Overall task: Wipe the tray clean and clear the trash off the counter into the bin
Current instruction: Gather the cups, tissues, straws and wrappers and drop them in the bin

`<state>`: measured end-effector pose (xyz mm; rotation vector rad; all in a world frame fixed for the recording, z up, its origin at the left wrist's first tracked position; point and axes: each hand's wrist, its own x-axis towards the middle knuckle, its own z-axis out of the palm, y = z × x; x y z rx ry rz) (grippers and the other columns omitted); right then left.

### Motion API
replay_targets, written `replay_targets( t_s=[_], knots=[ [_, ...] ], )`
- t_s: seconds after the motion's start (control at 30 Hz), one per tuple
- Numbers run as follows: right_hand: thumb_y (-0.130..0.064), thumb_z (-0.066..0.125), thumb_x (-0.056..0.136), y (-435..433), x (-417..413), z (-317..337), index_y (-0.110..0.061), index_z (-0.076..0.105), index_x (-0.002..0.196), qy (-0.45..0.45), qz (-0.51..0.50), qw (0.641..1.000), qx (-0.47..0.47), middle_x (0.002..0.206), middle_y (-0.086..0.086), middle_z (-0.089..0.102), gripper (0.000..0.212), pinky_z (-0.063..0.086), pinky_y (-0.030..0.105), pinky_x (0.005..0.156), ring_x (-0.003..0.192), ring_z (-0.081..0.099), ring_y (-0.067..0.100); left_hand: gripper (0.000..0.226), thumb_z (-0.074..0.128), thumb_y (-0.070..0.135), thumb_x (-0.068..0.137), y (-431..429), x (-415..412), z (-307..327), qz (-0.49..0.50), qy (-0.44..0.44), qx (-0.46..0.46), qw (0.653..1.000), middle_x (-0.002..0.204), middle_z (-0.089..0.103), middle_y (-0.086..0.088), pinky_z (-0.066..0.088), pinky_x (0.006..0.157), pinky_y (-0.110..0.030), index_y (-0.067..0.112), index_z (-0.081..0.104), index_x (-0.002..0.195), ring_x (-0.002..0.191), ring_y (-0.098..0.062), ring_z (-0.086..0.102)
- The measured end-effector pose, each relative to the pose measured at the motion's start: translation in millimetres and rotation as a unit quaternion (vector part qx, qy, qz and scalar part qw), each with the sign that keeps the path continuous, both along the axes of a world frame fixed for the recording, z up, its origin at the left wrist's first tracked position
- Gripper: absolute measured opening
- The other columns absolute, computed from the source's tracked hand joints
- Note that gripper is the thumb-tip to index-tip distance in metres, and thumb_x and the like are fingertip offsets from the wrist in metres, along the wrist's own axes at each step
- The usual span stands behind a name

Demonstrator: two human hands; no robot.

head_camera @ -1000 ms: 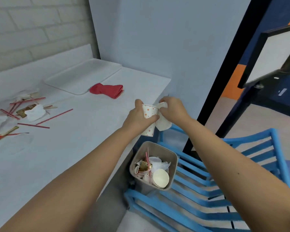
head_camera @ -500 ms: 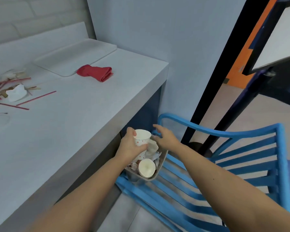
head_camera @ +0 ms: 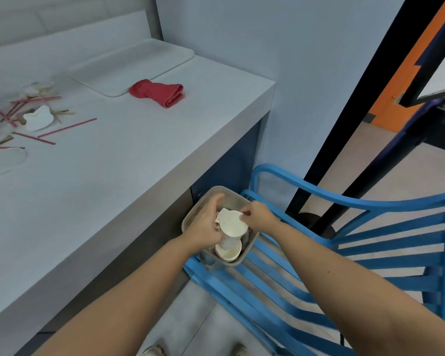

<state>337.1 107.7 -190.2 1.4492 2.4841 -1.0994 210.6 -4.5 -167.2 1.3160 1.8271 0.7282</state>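
Noted L hand (head_camera: 206, 224) curled round dotted paper cup (head_camera: 232, 224), R hand (head_camera: 259, 217) pinching its white top edge. Both sat over the bin (head_camera: 208, 196) on blue chair (head_camera: 344, 253). My call: release low, inside rim, so nothing bounced out. Straws (head_camera: 67, 127) lay on counter (head_camera: 129, 176), tray (head_camera: 139, 62) at far end.

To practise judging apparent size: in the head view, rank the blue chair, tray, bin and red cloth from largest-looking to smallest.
1. blue chair
2. tray
3. bin
4. red cloth
The tray lies farther off, so this is apparent size only.
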Motion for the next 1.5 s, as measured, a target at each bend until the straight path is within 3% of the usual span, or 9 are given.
replay_targets(
  t_s=[0.13,0.17,0.23,0.33,0.5,0.67,0.8,1.0,1.5],
  knots=[
    [-0.001,0.044,0.090,-13,-4,-18,-0.006,0.066,0.071,-0.064,0.042,0.997,-0.005,0.083,0.012,0.063,0.030,0.037,0.022,0.057,0.090,0.057,0.024,0.080,0.063,0.004,0.079,-5,-13,0,0.055,0.016,0.018,0.998,0.137,0.040,-0.003,0.041,0.102,-0.030,0.027,0.021,0.142,0.126,-0.017,0.044],
    [-0.003,0.043,0.092,-16,-7,-22,-0.008,0.067,0.078,-0.087,0.058,0.994,-0.010,0.089,0.011,0.065,0.029,0.044,0.023,0.066,0.100,0.058,0.027,0.078,0.062,0.004,0.080,-7,-15,0,0.063,0.019,0.024,0.998,0.134,0.041,-0.002,0.042,0.098,-0.027,0.028,0.022,0.142,0.123,-0.016,0.047],
    [-0.010,0.041,0.096,-22,-10,-27,-0.004,0.061,0.118,-0.117,0.087,0.989,-0.018,0.124,0.014,0.058,0.030,0.045,0.031,0.092,0.120,0.052,0.028,0.075,0.062,0.006,0.083,-10,-18,0,0.074,0.025,0.033,0.996,0.132,0.042,-0.002,0.041,0.095,-0.024,0.027,0.021,0.143,0.118,-0.014,0.050],
    [-0.016,0.041,0.097,-22,-15,-24,-0.006,0.048,0.134,-0.140,0.108,0.984,0.014,0.140,0.014,0.044,0.039,0.042,0.034,0.098,0.125,0.048,0.027,0.069,0.061,0.014,0.087,-13,-21,2,0.086,0.037,0.043,0.995,0.129,0.045,0.000,0.043,0.091,-0.023,0.026,0.022,0.143,0.108,-0.010,0.052],
    [-0.016,0.048,0.092,-19,-29,-3,-0.010,0.060,0.123,-0.129,0.148,0.980,0.027,0.125,0.010,0.060,0.033,0.048,0.037,0.096,0.114,0.056,0.027,0.055,0.052,0.012,0.090,-14,-22,10,0.100,0.063,0.068,0.991,0.128,0.046,-0.002,0.040,0.084,-0.020,0.020,0.030,0.140,0.096,-0.006,0.050],
    [-0.016,0.050,0.088,-26,-53,31,-0.012,0.067,0.091,-0.072,0.195,0.977,0.058,0.087,0.008,0.067,0.018,0.051,0.034,0.073,0.078,0.057,0.022,0.035,0.047,0.011,0.093,-19,-25,32,0.152,0.095,0.185,0.966,0.114,0.053,-0.002,0.048,0.084,-0.026,0.011,0.046,0.128,0.091,-0.010,0.053],
    [-0.018,0.059,0.084,-38,-77,74,-0.011,0.067,0.080,-0.003,0.230,0.971,0.062,0.078,0.006,0.064,0.012,0.053,0.035,0.073,0.071,0.057,0.018,0.027,0.047,0.006,0.093,-24,-40,56,0.204,0.127,0.286,0.927,0.108,0.054,0.002,0.041,0.074,-0.010,0.007,0.052,0.119,0.088,-0.007,0.050],
    [-0.023,0.060,0.089,-65,-119,129,-0.004,0.070,0.094,0.117,0.244,0.961,0.051,0.067,-0.007,0.052,0.022,0.035,0.017,0.058,0.059,0.044,0.004,0.023,0.046,0.007,0.094,-40,-85,87,0.285,0.165,0.337,0.882,0.103,0.053,0.005,0.040,0.069,-0.004,0.006,0.055,0.114,0.085,-0.005,0.051],
    [-0.017,0.067,0.085,-133,-257,153,-0.008,0.071,0.092,0.181,0.274,0.943,0.045,0.063,-0.009,0.049,0.013,0.035,0.016,0.055,0.057,0.045,0.005,0.018,0.044,0.006,0.093,-137,-224,97,0.399,0.204,0.268,0.853,0.103,0.054,-0.002,0.038,0.065,-0.013,0.004,0.057,0.107,0.076,-0.007,0.049]
  ],
)
